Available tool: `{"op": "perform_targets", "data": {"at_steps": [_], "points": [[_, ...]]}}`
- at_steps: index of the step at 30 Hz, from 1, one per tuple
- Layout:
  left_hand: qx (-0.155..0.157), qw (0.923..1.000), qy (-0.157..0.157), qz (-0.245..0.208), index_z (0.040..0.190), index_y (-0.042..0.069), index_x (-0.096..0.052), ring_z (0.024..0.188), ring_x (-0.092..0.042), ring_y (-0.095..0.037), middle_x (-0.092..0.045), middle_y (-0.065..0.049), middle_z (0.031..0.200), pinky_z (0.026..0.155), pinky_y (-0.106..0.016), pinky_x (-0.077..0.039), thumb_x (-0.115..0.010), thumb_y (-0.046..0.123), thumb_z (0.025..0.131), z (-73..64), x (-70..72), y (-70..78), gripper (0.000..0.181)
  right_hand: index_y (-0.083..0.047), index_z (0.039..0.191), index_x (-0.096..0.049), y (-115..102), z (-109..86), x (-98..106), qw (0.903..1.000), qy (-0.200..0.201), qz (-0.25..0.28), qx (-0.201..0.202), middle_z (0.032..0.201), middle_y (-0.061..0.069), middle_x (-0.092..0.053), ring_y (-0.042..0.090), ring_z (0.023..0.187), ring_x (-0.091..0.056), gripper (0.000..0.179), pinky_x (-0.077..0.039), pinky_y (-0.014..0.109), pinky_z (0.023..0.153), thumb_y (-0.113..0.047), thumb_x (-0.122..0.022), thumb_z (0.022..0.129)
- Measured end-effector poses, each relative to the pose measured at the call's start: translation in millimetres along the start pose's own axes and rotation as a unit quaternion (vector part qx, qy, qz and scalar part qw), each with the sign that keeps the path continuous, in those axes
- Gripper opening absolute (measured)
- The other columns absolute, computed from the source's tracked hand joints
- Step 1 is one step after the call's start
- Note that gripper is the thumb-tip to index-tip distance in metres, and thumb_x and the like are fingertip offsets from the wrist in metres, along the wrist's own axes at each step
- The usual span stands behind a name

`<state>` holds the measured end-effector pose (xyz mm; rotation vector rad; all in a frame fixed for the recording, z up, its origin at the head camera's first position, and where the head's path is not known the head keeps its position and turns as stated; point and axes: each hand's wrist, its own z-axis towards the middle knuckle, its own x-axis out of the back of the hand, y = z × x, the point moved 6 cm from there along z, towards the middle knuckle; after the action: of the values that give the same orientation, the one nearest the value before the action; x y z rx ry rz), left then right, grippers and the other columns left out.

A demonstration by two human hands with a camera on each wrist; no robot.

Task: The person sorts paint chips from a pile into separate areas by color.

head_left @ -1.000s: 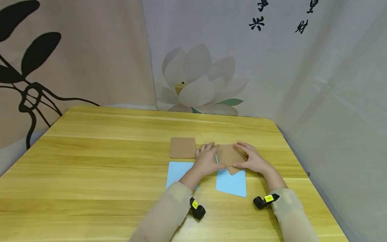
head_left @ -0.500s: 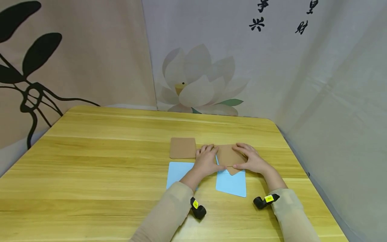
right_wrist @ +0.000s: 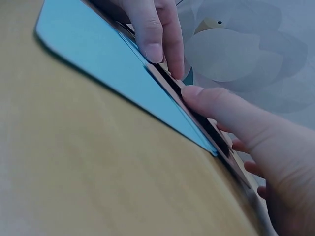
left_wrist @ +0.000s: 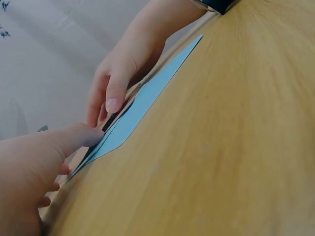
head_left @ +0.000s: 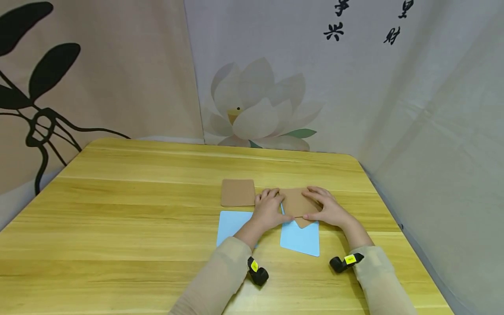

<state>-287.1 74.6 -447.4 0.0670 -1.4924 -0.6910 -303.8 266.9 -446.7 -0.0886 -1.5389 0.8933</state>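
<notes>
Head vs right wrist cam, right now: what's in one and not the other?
Head only: the separate brown square, the left blue sheet partly under an arm, the black characters and the dark plant print.

Right wrist only: a low, edge-on look showing a dark strip along the brown cards' edge; gap or material, I can't tell.

Both: left hand and right hand at the top brown card, the right blue sheet, the lotus print and the wooden table.
</notes>
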Motion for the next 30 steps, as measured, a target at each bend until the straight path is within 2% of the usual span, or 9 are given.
{"op": "perform_targets", "data": {"at_steps": [9, 16, 25, 30], "points": [[-0.009, 0.9999, 0.010, -0.007, 0.137, 0.015, -0.055, 0.134, -0.028, -0.029, -0.036, -0.007, 0.149, 0.103, -0.050, -0.024, -0.069, 0.056, 0.079, -1.4, 4.3, 2.3, 0.072, -0.016, 0.143, -0.048, -2, -1.8, 3, 0.9999, 0.011, 0.005, -0.001, 0.152, 0.009, -0.028, 0.036, 0.140, -0.014, 0.078, -0.020, 0.066, 0.101, -0.044, -0.079, 0.077], [-0.024, 0.9986, 0.029, -0.038, 0.137, 0.014, -0.055, 0.134, -0.027, -0.030, -0.034, -0.006, 0.150, 0.104, -0.052, -0.023, -0.071, 0.053, 0.077, -5.7, 13.9, -1.4, 0.074, -0.015, 0.143, -0.047, -14, -1.0, 5, 0.9995, 0.028, -0.006, 0.014, 0.151, 0.011, -0.030, 0.036, 0.138, -0.018, 0.078, -0.023, 0.065, 0.099, -0.044, -0.078, 0.078], [-0.042, 0.9962, 0.049, -0.059, 0.137, 0.012, -0.054, 0.134, -0.027, -0.031, -0.035, -0.006, 0.150, 0.106, -0.053, -0.019, -0.071, 0.053, 0.075, -13.7, 28.0, -21.5, 0.077, -0.016, 0.143, -0.048, -36, 8.4, -2, 0.9988, 0.046, -0.013, 0.014, 0.150, 0.013, -0.031, 0.036, 0.137, -0.021, 0.080, -0.024, 0.065, 0.099, -0.049, -0.077, 0.076], [-0.052, 0.9953, 0.059, -0.057, 0.137, 0.010, -0.055, 0.135, -0.025, -0.034, -0.037, -0.006, 0.149, 0.107, -0.056, -0.017, -0.072, 0.052, 0.074, -20.0, 38.7, -34.8, 0.077, -0.017, 0.142, -0.049, -49, 16.2, -11, 0.9983, 0.056, -0.015, 0.006, 0.150, 0.011, -0.031, 0.036, 0.137, -0.020, 0.081, -0.024, 0.065, 0.100, -0.051, -0.078, 0.074]]}}
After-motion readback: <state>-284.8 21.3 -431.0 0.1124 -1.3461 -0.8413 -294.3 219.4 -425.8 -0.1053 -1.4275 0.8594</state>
